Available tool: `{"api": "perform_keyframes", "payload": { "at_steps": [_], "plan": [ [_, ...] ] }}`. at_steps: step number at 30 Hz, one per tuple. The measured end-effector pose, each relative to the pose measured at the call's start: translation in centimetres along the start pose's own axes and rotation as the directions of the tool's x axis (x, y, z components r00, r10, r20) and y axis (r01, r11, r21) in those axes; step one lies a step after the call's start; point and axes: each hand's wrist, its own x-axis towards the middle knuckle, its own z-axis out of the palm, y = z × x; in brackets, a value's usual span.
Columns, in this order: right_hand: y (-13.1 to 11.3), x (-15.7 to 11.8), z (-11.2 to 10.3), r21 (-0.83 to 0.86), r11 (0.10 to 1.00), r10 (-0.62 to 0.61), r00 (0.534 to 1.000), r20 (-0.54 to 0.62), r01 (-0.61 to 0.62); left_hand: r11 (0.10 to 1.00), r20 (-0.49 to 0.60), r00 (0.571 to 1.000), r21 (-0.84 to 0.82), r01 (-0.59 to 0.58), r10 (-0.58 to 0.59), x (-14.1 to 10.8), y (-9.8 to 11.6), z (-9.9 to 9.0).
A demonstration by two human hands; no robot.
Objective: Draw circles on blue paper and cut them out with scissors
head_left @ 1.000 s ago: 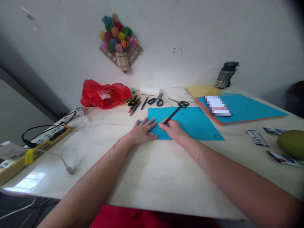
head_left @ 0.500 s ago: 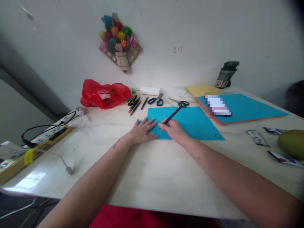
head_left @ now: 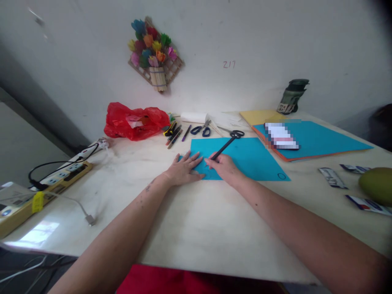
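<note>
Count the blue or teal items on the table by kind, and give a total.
Teal paper sheets: 2, one under both hands, one on the stack at right.
Blue-handled scissors: 1.
Total: 3.

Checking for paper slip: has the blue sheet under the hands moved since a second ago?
No. The blue sheet keeps its far edge just short of the black scissors; left hand presses it flat.
</note>
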Motion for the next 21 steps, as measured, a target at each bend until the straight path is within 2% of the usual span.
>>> {"api": "perform_keyframes", "payload": {
  "at_steps": [21],
  "plan": [
    [0.19, 0.0, 0.09, -0.105, 0.994, -0.01, 0.999, 0.043, 0.014, 1.0, 0.017, 1.0, -0.007, 0.01, -0.009, -0.06, 0.25, -0.23]
  ]
}}
